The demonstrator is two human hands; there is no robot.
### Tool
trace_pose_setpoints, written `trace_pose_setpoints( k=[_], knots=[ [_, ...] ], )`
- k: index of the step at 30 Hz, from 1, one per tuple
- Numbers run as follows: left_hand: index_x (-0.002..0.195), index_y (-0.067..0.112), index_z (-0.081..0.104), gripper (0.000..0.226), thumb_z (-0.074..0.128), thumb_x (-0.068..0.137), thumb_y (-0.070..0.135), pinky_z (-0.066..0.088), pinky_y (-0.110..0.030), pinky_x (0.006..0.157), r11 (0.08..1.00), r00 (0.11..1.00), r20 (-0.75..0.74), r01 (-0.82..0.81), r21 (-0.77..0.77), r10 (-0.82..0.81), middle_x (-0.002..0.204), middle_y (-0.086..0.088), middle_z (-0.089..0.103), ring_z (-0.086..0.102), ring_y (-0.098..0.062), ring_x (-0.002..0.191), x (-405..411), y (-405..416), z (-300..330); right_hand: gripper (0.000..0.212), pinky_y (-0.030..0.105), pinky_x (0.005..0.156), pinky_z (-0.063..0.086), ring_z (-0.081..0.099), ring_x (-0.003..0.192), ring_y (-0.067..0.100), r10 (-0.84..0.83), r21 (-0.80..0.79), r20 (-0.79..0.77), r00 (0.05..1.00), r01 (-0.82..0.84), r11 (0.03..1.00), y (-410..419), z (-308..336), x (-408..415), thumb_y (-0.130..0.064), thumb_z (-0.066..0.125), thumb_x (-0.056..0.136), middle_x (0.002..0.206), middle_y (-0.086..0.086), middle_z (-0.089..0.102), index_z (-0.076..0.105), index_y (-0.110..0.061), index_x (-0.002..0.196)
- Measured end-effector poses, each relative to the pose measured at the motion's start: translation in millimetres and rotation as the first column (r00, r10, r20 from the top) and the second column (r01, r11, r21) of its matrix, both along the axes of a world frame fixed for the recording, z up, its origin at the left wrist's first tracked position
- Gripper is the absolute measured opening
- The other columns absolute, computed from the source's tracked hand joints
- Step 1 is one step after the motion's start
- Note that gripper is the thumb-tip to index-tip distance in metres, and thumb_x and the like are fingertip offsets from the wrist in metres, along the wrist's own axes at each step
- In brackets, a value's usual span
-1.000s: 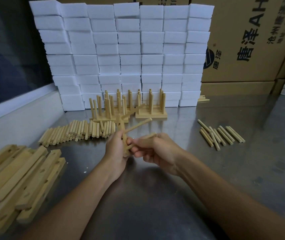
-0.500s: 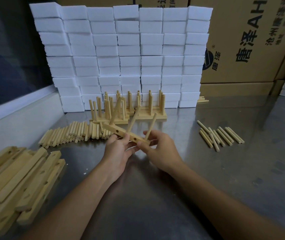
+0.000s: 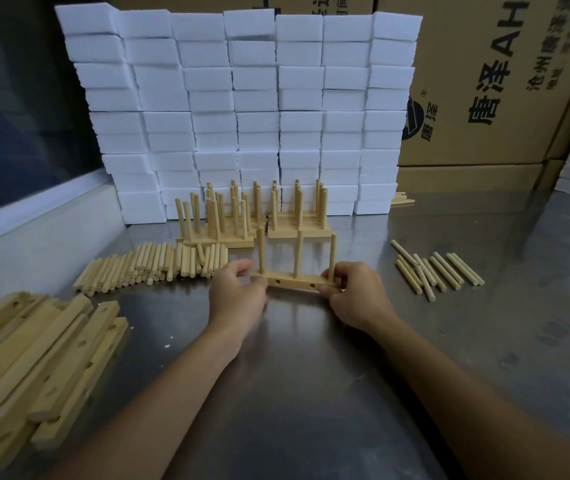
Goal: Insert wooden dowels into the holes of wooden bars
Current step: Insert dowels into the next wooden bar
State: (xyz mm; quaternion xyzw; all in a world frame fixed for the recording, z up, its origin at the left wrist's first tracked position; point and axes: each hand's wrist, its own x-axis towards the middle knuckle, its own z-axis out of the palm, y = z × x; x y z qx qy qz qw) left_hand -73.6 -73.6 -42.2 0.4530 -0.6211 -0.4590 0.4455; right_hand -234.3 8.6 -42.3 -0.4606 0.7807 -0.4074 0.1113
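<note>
Bar between two hands, mid-table.
Bar [image 3: 295, 282] with three dowels [image 3: 298, 253] upright, held at its ends by left hand [image 3: 235, 295] and right hand [image 3: 356, 295]. Behind: finished bars [image 3: 256, 216], then foam blocks [image 3: 242, 109], boxes [image 3: 491, 81] further right. Left: dowel pile [image 3: 152, 266]; nearer, at the table [image 3: 294, 375] edge, bare bars [image 3: 37, 368]. Right: loose dowels [image 3: 436, 271].

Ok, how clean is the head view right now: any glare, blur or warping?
Head view: soft glare and reflections on the steel table; slight motion blur on the left hand; the bar with three dowels stays sharp; wide-angle bending leans the cardboard boxes at the right edge.
</note>
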Motion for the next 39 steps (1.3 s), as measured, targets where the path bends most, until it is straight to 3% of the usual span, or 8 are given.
trace_pose_setpoints(
  k=[2, 5, 13, 17, 20, 27, 32, 39],
  knots=[
    [0.13, 0.017, 0.057, 0.036, 0.061, 0.094, 0.016, 0.046, -0.027, 0.09, 0.982, 0.976, 0.213, 0.008, -0.19, 0.033, 0.127, 0.005, 0.05, 0.057, -0.01, 0.103, 2.3, -1.6, -4.5, 0.015, 0.026, 0.078, 0.046, 0.059, 0.091, 0.015, -0.025, 0.033, -0.025, 0.999, 0.026, 0.999, -0.8, -0.6, -3.9, -0.019, 0.07, 0.089, 0.099, -0.001, 0.063, 0.069, -0.018, 0.104],
    [0.127, 0.02, 0.062, 0.034, 0.061, 0.093, 0.02, 0.038, -0.039, 0.106, 0.967, 0.904, 0.428, 0.093, -0.238, 0.019, 0.127, 0.002, 0.056, 0.051, -0.018, 0.116, 5.3, -4.0, -8.2, 0.017, 0.04, 0.091, 0.052, 0.059, 0.095, 0.02, -0.059, 0.074, -0.082, 0.995, 0.066, 0.995, -3.0, -1.0, -6.1, -0.022, 0.07, 0.088, 0.105, 0.003, 0.061, 0.068, -0.018, 0.105],
    [0.147, 0.029, 0.042, 0.05, 0.046, 0.097, 0.037, 0.02, -0.036, 0.092, 0.88, 0.668, 0.737, 0.284, -0.381, 0.104, 0.15, 0.012, 0.04, 0.031, -0.018, 0.131, 1.1, -4.0, -14.8, 0.053, 0.038, 0.088, 0.054, 0.06, 0.099, 0.015, -0.22, 0.034, -0.146, 0.965, 0.227, 0.973, 1.3, -4.2, -8.8, -0.047, 0.075, 0.08, 0.116, -0.001, 0.063, 0.062, -0.017, 0.123],
    [0.15, 0.028, 0.034, 0.052, 0.039, 0.099, 0.038, 0.021, -0.037, 0.094, 0.863, 0.603, 0.788, 0.326, -0.385, 0.123, 0.153, 0.013, 0.033, 0.029, -0.019, 0.131, -1.6, -2.5, -15.4, 0.036, 0.035, 0.077, 0.051, 0.055, 0.087, 0.014, -0.333, -0.099, -0.327, 0.884, 0.319, 0.943, 6.4, 2.8, -5.2, -0.047, 0.074, 0.081, 0.101, -0.005, 0.055, 0.059, -0.023, 0.104],
    [0.151, 0.026, 0.031, 0.053, 0.035, 0.099, 0.038, 0.021, -0.037, 0.091, 0.852, 0.578, 0.802, 0.336, -0.401, 0.149, 0.153, 0.011, 0.033, 0.03, -0.019, 0.129, -2.8, -1.3, -15.8, 0.016, 0.031, 0.071, 0.045, 0.057, 0.085, 0.017, -0.232, -0.249, -0.485, 0.843, 0.121, 0.961, 6.0, 8.2, 10.0, -0.035, 0.066, 0.089, 0.089, -0.003, 0.062, 0.067, -0.019, 0.091],
    [0.151, 0.028, 0.028, 0.052, 0.032, 0.1, 0.04, 0.022, -0.038, 0.091, 0.841, 0.554, 0.815, 0.349, -0.413, 0.17, 0.155, 0.011, 0.03, 0.029, -0.019, 0.129, -3.7, -0.4, -17.1, 0.047, 0.042, 0.096, 0.037, 0.047, 0.118, 0.022, 0.061, 0.143, -0.572, 0.818, 0.027, 0.989, -9.8, -8.0, 36.5, -0.059, 0.041, 0.095, 0.127, -0.001, 0.052, 0.058, -0.028, 0.126],
    [0.143, 0.029, 0.04, 0.046, 0.038, 0.098, 0.039, 0.024, -0.039, 0.096, 0.846, 0.597, 0.783, 0.315, -0.43, 0.176, 0.146, 0.005, 0.04, 0.032, -0.019, 0.13, -4.3, 0.0, -17.5, 0.047, 0.043, 0.097, 0.038, 0.048, 0.119, 0.026, 0.036, 0.159, -0.558, 0.829, 0.063, 0.985, -15.8, -8.6, 38.2, -0.057, 0.036, 0.097, 0.127, 0.002, 0.051, 0.056, -0.025, 0.124],
    [0.108, 0.025, 0.064, 0.02, 0.056, 0.091, 0.033, 0.034, -0.037, 0.091, 0.889, 0.702, 0.691, 0.191, -0.417, 0.173, 0.104, 0.003, 0.047, 0.045, -0.021, 0.114, -0.3, -6.5, -9.6, 0.038, 0.047, 0.093, 0.049, 0.057, 0.105, 0.026, 0.013, 0.179, -0.537, 0.843, 0.099, 0.979, -38.3, -3.1, 31.8, -0.051, 0.05, 0.094, 0.117, 0.005, 0.054, 0.056, -0.021, 0.117]
  ],
)
